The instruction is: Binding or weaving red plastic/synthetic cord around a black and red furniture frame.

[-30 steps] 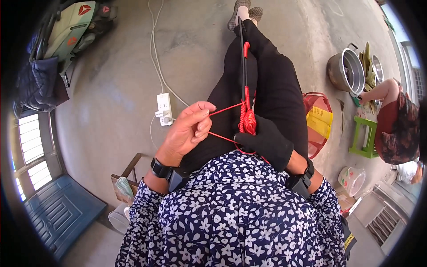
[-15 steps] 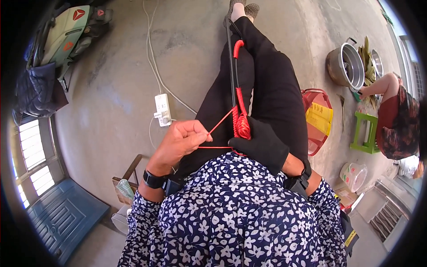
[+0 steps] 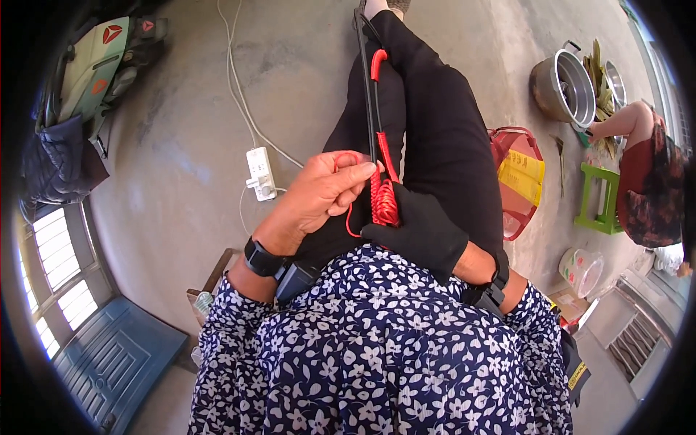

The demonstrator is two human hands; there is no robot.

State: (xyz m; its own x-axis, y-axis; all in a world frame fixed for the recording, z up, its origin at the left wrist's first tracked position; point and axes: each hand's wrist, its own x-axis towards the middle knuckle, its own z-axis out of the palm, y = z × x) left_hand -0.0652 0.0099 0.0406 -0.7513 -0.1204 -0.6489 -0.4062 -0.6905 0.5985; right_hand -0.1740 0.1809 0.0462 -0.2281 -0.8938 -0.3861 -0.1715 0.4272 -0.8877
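Observation:
Across my lap runs a thin black rod (image 3: 368, 87), its near part wound with tight coils of red cord (image 3: 375, 203). My bare left hand (image 3: 330, 192) pinches the cord close beside the rod, at the far end of the coils. A slack loop of cord hangs under its fingers. In a black glove, my right hand (image 3: 420, 228) is closed round the near end of the wound rod, thumb across it; the rod's end is hidden there. A bundle of red cord (image 3: 388, 206) lies against the glove. Farther up, short red sleeves (image 3: 377, 65) cover a second black strand.
A white power strip (image 3: 259, 174) with cables lies on the floor to my left. On the right are a red bag (image 3: 515, 196), a green stool (image 3: 600, 199) with a seated person (image 3: 649, 181), and a metal pot (image 3: 562, 90). A parked scooter (image 3: 94, 65) stands far left.
My left hand has moved right and away from me, up to the rod. The cord, pulled taut before, now hangs in a loose loop. My right hand keeps its grip.

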